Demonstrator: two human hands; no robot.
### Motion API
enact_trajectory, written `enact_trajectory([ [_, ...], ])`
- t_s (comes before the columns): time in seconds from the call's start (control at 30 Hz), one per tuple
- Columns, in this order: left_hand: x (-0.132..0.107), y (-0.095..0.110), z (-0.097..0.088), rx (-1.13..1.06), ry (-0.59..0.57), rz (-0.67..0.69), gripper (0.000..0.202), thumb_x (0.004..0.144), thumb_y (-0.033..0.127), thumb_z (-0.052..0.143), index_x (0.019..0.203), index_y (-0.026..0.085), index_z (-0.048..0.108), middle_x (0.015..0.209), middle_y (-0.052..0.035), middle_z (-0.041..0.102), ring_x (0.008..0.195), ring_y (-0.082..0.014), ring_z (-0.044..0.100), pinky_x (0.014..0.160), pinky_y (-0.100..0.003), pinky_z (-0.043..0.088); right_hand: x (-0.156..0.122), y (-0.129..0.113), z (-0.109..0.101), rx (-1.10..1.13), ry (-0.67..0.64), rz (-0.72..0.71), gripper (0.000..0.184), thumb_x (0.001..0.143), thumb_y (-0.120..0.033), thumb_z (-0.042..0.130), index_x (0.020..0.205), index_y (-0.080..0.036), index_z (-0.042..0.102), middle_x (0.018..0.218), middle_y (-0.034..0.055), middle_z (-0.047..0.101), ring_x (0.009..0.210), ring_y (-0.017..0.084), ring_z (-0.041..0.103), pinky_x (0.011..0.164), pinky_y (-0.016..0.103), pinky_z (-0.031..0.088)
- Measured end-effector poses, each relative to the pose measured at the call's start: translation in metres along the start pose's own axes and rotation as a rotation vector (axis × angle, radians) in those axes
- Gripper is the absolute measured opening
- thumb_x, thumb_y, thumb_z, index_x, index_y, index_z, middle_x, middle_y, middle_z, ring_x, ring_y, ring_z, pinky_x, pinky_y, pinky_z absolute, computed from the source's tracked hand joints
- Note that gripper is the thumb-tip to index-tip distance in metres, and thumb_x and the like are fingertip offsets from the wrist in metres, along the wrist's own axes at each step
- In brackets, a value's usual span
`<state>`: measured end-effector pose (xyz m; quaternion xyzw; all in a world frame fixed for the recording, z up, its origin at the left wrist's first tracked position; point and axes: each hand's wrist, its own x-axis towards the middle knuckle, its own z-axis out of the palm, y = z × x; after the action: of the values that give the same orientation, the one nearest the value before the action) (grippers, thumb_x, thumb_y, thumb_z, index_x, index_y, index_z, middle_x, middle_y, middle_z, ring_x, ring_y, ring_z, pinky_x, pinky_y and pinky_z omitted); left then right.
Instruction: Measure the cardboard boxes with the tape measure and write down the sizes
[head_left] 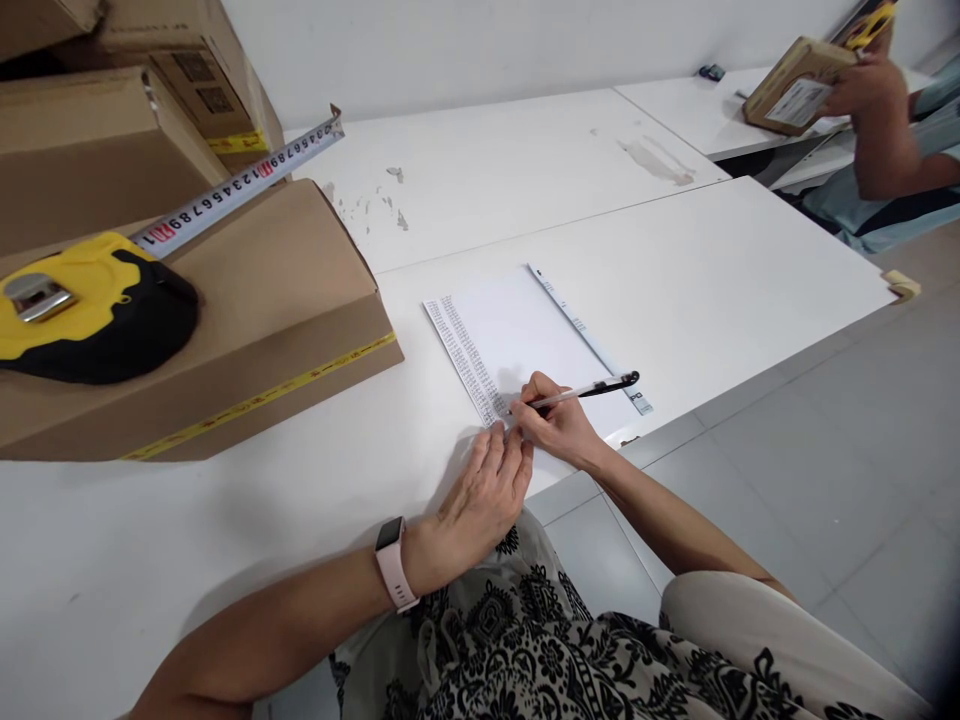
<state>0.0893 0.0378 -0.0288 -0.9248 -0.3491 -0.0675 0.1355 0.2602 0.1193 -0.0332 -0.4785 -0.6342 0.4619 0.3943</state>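
Note:
My right hand (553, 420) is closed around a pen (592, 390) with a clear barrel and a black cap end. Its tip touches a white sheet of paper (540, 325) lying on the table. Columns of small dark writing (469, 360) run along the sheet's left side, down to the pen tip. My left hand (491, 480) lies flat at the paper's near edge, fingers stretched out beside the writing and close to my right hand. A pink-strapped watch (394, 563) is on my left wrist.
To the left, a cardboard box (285, 340) with yellow tape bears a yellow and black tape measure (97, 305), its blade extended. More boxes (97, 150) are behind. The white table (712, 270) ends at the right. Beyond, another person's hand (870, 95) holds a small box (795, 85).

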Motion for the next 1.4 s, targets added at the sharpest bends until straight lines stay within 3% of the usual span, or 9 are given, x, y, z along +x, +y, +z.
enact_trajectory([
  [0.47,-0.001,0.000,-0.001,0.019,0.004,0.008,0.055,0.099,0.025,0.049,0.147,-0.003,0.054,0.145,-0.0257,0.061,0.135,-0.0401,0.057,0.116,-0.052,0.038,0.000,0.001,0.000,-0.025,0.005,-0.006,0.026,0.087,-0.028,0.063,0.073,-0.025,0.042,0.058,-0.0075,0.040,0.053,0.011,0.036,0.051,0.027,0.029],
  [1.4,0.001,-0.003,-0.007,0.014,-0.031,0.030,0.053,0.099,0.022,0.049,0.146,-0.003,0.054,0.144,-0.0271,0.061,0.133,-0.0383,0.058,0.114,-0.052,0.041,0.001,0.000,-0.001,-0.013,0.021,0.015,0.028,0.086,-0.030,0.065,0.072,-0.025,0.042,0.059,-0.0067,0.040,0.055,0.012,0.036,0.052,0.028,0.029],
])
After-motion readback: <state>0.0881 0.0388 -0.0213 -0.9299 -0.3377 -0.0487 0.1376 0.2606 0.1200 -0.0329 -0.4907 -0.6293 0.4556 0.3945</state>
